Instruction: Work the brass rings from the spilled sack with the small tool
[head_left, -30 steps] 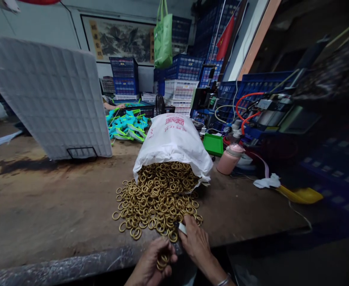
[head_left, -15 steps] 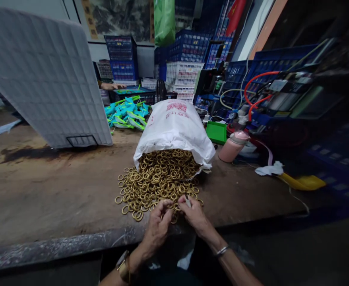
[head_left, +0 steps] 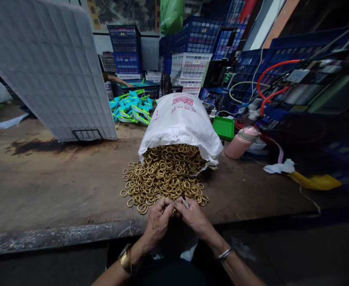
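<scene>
My left hand (head_left: 157, 219) is closed in a pinch at the near side of a pile of gold-coloured rings (head_left: 162, 180). What its fingertips hold is hidden, though a bit of gold shows just below them. My right hand (head_left: 194, 217) is closed around a slim grey tool with a dark end (head_left: 185, 201), which sticks up between thumb and fingers. Both sets of fingertips meet or nearly meet. The rings spill from the mouth of a white woven sack (head_left: 182, 123) with red print, lying on its side on the wooden table (head_left: 73, 190).
A white padded panel (head_left: 52, 71) stands at left. Behind the sack lie turquoise and green pieces (head_left: 131, 107), near another person's arm (head_left: 119, 80). A green tray (head_left: 223, 128), a pink bottle (head_left: 241, 143) and a machine with red hoses (head_left: 282, 85) are at right. Crates (head_left: 123, 49) are stacked behind.
My hands have drawn closer together, and their fingertips now meet or nearly meet. The view has shifted slightly. The other person's arm reaches further over the dark crate at the back.
</scene>
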{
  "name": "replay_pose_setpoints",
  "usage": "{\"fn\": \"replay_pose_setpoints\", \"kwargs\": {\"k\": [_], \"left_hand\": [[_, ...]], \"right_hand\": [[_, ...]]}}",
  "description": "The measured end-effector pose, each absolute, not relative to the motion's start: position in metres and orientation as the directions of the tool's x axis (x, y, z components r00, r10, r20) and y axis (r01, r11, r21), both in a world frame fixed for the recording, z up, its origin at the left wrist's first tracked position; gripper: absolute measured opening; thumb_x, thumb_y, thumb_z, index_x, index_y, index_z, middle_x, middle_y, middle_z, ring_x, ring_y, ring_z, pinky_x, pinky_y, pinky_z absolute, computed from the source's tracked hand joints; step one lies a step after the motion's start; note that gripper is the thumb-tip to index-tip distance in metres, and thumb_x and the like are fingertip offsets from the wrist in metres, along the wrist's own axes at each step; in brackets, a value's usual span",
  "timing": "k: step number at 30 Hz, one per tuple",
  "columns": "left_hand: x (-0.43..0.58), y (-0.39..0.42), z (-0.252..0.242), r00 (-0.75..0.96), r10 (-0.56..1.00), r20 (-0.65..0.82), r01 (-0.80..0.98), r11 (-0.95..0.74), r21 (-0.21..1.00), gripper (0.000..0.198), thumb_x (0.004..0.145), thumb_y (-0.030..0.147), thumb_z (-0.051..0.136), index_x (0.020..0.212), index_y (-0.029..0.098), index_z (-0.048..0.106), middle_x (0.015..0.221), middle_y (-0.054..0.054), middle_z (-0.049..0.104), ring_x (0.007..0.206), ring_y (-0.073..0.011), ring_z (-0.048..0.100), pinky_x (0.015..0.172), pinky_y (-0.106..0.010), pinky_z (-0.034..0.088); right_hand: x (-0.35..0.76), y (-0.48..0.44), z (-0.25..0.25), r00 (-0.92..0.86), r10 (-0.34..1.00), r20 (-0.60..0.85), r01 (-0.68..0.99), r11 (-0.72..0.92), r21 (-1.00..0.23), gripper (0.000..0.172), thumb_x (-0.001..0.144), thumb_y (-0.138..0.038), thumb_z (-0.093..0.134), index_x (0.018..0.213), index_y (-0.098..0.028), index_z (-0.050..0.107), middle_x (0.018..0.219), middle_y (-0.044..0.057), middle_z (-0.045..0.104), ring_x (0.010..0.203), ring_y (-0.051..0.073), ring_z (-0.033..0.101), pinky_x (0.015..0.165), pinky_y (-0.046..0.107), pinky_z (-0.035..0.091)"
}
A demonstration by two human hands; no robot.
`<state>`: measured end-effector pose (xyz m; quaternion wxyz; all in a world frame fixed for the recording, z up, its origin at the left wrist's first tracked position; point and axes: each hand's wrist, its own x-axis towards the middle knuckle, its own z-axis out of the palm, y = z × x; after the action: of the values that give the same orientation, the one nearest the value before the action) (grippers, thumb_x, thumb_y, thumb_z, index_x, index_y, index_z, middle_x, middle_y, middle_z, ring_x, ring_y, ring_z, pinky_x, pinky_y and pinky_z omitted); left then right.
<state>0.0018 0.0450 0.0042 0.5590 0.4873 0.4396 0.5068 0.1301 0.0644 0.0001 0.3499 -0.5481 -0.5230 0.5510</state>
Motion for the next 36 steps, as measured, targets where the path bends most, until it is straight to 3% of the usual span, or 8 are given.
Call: {"fn": "replay_pose_setpoints", "kwargs": {"k": [7,13,17,21,27,30,33,36], "left_hand": [[-0.007,0.038,0.008,0.253,0.942,-0.222,-0.222,0.28,0.934,0.032,0.079,0.043,0.049,0.063,0.015,0.051,0.055,0.003,0.047,0.041,-0.0045,0.031,0.039,-0.017,0.022],[-0.011,0.03,0.011,0.29,0.915,-0.281,-0.374,0.378,0.847,0.03,0.074,0.043,0.055,0.066,0.015,0.048,0.062,0.003,0.049,0.039,-0.0016,0.029,0.035,-0.015,0.016],[-0.011,0.028,0.011,0.24,0.916,-0.321,-0.375,0.392,0.84,0.029,0.072,0.043,0.058,0.069,0.017,0.047,0.053,0.006,0.044,0.037,-0.0017,0.027,0.034,-0.015,0.016],[-0.012,0.028,0.011,0.209,0.926,-0.314,-0.348,0.37,0.861,0.031,0.072,0.046,0.058,0.07,0.017,0.047,0.053,0.007,0.045,0.036,-0.0019,0.028,0.034,-0.015,0.015],[-0.011,0.027,0.007,0.18,0.961,-0.211,-0.295,0.257,0.92,0.034,0.072,0.047,0.058,0.066,0.016,0.046,0.053,0.006,0.044,0.04,-0.0028,0.03,0.04,-0.016,0.022],[-0.012,0.021,0.013,0.184,0.966,-0.182,-0.252,0.225,0.941,0.034,0.073,0.047,0.056,0.063,0.016,0.046,0.052,0.005,0.044,0.043,-0.004,0.033,0.042,-0.017,0.024],[-0.014,0.012,0.024,0.256,0.939,-0.23,-0.236,0.291,0.927,0.034,0.073,0.048,0.056,0.066,0.016,0.049,0.049,0.005,0.047,0.04,-0.0042,0.033,0.039,-0.017,0.023],[-0.018,0.008,0.028,0.319,0.898,-0.303,-0.331,0.405,0.852,0.031,0.072,0.047,0.058,0.07,0.017,0.049,0.051,0.004,0.05,0.036,-0.0032,0.032,0.035,-0.016,0.019]], "right_hand": [[0.124,0.061,0.001,-0.216,0.944,-0.249,0.202,-0.206,-0.957,0.033,0.078,-0.044,0.044,0.057,-0.018,0.044,0.046,-0.006,0.042,0.039,0.005,0.03,0.039,0.019,0.023],[0.12,0.058,0.01,-0.264,0.924,-0.276,0.153,-0.243,-0.958,0.029,0.079,-0.041,0.041,0.061,-0.018,0.044,0.049,-0.007,0.042,0.038,0.005,0.028,0.039,0.019,0.023],[0.124,0.06,0.006,-0.192,0.97,-0.151,0.314,-0.085,-0.945,0.025,0.08,-0.034,0.039,0.064,-0.018,0.049,0.052,-0.004,0.046,0.048,0.008,0.04,0.048,0.019,0.032],[0.127,0.056,0.005,-0.256,0.967,0.018,0.587,0.17,-0.791,0.016,0.077,-0.021,0.038,0.068,-0.019,0.051,0.056,-0.002,0.05,0.054,0.01,0.044,0.053,0.021,0.031],[0.121,0.047,0.008,-0.353,0.935,0.04,0.745,0.307,-0.592,0.02,0.066,-0.005,0.039,0.072,-0.02,0.051,0.059,-0.001,0.056,0.053,0.011,0.047,0.051,0.021,0.025],[0.123,0.05,0.011,-0.34,0.94,0.004,0.807,0.294,-0.512,0.023,0.065,-0.003,0.04,0.076,-0.02,0.052,0.063,0.001,0.059,0.057,0.012,0.05,0.053,0.021,0.025],[0.137,0.057,0.012,-0.191,0.98,-0.053,0.895,0.152,-0.418,0.022,0.067,-0.004,0.04,0.076,-0.019,0.054,0.063,0.003,0.06,0.058,0.013,0.051,0.053,0.023,0.025],[0.156,0.06,0.008,-0.125,0.992,0.025,0.881,0.122,-0.457,0.022,0.07,-0.008,0.038,0.08,-0.019,0.055,0.064,0.003,0.059,0.06,0.014,0.052,0.055,0.022,0.028]]}}
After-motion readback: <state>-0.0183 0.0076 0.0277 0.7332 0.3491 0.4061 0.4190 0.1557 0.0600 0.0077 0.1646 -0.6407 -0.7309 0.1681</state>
